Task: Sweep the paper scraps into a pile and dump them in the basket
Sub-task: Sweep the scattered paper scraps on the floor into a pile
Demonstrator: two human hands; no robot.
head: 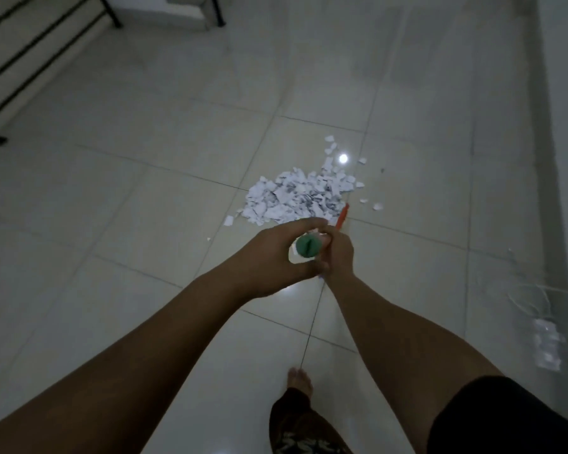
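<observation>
Nearly done with the sweeping step, I see 2 fists, left hand (pixel 276 257) and right hand (pixel 341 258), curled round what looks like a broom handle (pixel 307 248), paper scraps (pixel 295 198) piled on the floor just beyond, a few strays (pixel 377 206) left to gather.

Dim, greyish light fills the room and everything looks rather soft. The glossy floor (pixel 128 198) throws back one small, hard glare spot (pixel 343 158) just beyond the paper scraps (pixel 289 198) — a fainter gleam (pixel 287 290) lies nearer. The close end of the broom handle (pixel 308 249) is blurred. Tile lines bow toward the edges, and the white cable (pixel 532 296) at right smears.
</observation>
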